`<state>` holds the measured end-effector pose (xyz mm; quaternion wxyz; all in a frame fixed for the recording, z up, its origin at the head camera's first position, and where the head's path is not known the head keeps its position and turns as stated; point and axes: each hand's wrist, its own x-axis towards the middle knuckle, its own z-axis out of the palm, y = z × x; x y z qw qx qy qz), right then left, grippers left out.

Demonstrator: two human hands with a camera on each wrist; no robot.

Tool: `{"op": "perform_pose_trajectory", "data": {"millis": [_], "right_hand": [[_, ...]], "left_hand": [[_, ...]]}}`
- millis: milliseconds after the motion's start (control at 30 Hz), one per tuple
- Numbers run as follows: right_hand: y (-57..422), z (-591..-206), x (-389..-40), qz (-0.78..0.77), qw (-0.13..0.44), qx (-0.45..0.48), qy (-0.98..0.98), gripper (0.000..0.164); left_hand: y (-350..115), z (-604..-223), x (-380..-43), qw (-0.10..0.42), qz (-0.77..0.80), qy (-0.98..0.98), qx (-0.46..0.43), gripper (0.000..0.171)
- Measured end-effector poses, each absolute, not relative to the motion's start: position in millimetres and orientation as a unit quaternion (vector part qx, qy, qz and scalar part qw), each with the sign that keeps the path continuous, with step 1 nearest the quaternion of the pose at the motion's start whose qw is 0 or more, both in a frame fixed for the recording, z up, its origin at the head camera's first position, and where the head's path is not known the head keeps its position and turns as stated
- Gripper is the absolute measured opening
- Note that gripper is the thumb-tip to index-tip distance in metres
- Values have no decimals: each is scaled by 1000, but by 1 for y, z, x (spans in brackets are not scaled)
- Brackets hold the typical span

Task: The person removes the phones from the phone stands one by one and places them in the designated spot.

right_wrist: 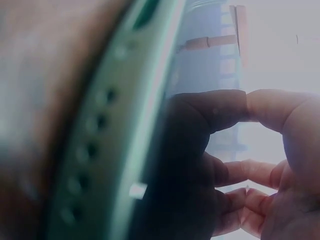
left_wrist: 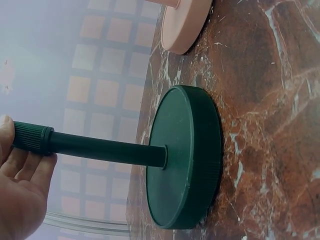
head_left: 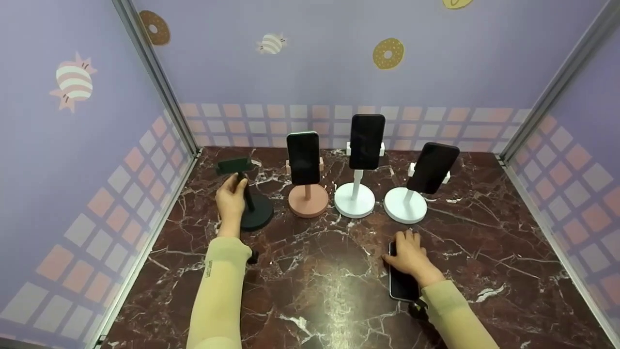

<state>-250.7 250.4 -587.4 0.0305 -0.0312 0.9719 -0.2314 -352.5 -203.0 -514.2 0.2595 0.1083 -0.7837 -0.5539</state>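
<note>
My left hand (head_left: 230, 198) grips the stem of a dark green phone stand (head_left: 255, 212) at the left. In the left wrist view, the fingers are around the ribbed collar of the stem, above the round base (left_wrist: 185, 160). Its holder (head_left: 234, 166) at the top has no phone in it. My right hand (head_left: 410, 254) is over a phone (head_left: 403, 283) lying screen up on the tabletop, thumb at its left edge and fingers near its far end. In the right wrist view, the fingers (right_wrist: 257, 175) meet their reflection in the glossy screen.
Behind the hands stand a pink phone stand (head_left: 308, 206) and two white ones, a middle one (head_left: 354, 206) and a right one (head_left: 406, 211). Each bears a dark phone; the right one is tilted. Patterned panels (head_left: 315, 72) enclose the dark red marbled table (head_left: 310, 271).
</note>
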Motion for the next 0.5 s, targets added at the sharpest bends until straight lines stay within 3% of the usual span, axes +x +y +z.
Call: {"op": "perform_pose_trajectory", "data": {"millis": [500], "right_hand": [[248, -587, -250, -225, 14, -40, 973, 53]], "left_hand": [[-204, -515, -353, 247, -567, -777, 114, 41]]}}
